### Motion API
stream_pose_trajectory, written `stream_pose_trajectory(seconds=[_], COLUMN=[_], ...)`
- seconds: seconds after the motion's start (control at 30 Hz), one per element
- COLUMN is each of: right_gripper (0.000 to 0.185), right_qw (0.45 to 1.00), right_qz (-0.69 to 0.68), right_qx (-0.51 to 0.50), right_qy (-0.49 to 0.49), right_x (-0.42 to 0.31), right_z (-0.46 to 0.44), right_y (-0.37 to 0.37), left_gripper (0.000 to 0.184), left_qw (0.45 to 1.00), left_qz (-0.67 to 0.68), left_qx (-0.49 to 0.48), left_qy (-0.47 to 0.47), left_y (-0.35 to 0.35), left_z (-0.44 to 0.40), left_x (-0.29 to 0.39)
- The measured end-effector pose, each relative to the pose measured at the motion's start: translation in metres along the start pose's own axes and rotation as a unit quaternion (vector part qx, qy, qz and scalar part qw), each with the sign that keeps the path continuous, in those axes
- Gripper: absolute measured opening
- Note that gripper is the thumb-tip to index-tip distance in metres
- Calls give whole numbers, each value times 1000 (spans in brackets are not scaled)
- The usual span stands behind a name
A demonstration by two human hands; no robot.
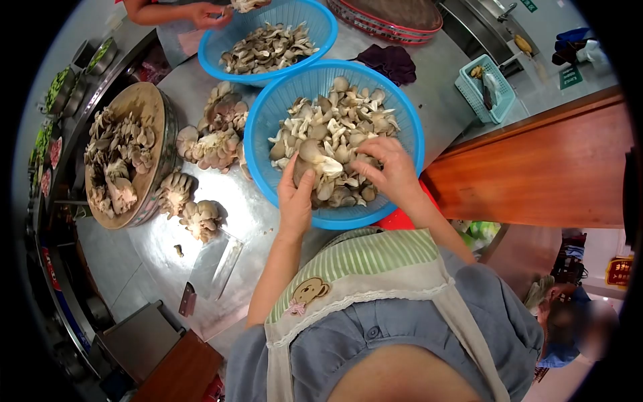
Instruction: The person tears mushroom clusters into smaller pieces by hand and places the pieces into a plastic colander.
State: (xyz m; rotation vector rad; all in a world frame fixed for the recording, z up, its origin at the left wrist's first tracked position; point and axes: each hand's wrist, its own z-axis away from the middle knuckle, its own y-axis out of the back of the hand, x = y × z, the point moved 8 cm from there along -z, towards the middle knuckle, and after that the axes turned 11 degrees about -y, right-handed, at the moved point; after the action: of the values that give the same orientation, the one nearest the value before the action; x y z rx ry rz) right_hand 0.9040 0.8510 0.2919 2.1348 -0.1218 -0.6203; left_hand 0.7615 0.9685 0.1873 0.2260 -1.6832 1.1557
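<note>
My left hand (296,194) grips an oyster mushroom (312,154) with a broad grey-brown cap and pale stem, thumb in front and fingers behind. Close to its right, my right hand (390,167) has its fingers curled towards the thumb; what they pinch, if anything, I cannot make out. Both hands are over a blue plastic basket (252,147) heaped with separated oyster mushrooms (335,107). Left of the basket, larger mushroom clusters (218,144) lie on the metal table (251,251).
A round wooden board (144,100) bears more clusters. A cleaver (224,268) lies near the table's front left. Behind stands a second blue basket (326,37) of mushrooms, beside another person's hand (206,15). A dark cloth (390,63) and a red-rimmed round container (395,33) are at the back.
</note>
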Motion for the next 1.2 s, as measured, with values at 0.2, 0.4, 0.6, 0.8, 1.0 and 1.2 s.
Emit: stream_pose_trajectory(seconds=[0.2,0.4,0.6,0.8,1.0,1.2], right_gripper=[27,22,16,30,27,20], right_qw=[878,894,933,981,894,824], right_qz=[-255,-278,-196,-167,-314,-432], right_qx=[-264,-208,-124,10,-225,-215], right_qy=[-306,-282,-275,-95,-227,-296], right_x=[-18,-18,11,-10,-19,-2], right_z=[26,20,12,-16,0,7], right_y=[-59,-50,-17,17,-25,-47], left_gripper=[49,46,44,45,40,43], left_qw=[992,995,998,999,974,964], left_qz=[-96,-63,3,20,-176,-203], left_qx=[-66,-48,22,-1,-109,-127], left_qy=[-55,-57,-67,-33,-92,-119], left_y=[-20,-10,10,6,-31,-44], left_z=[3,6,-7,-3,2,6], left_x=[18,10,34,25,33,42])
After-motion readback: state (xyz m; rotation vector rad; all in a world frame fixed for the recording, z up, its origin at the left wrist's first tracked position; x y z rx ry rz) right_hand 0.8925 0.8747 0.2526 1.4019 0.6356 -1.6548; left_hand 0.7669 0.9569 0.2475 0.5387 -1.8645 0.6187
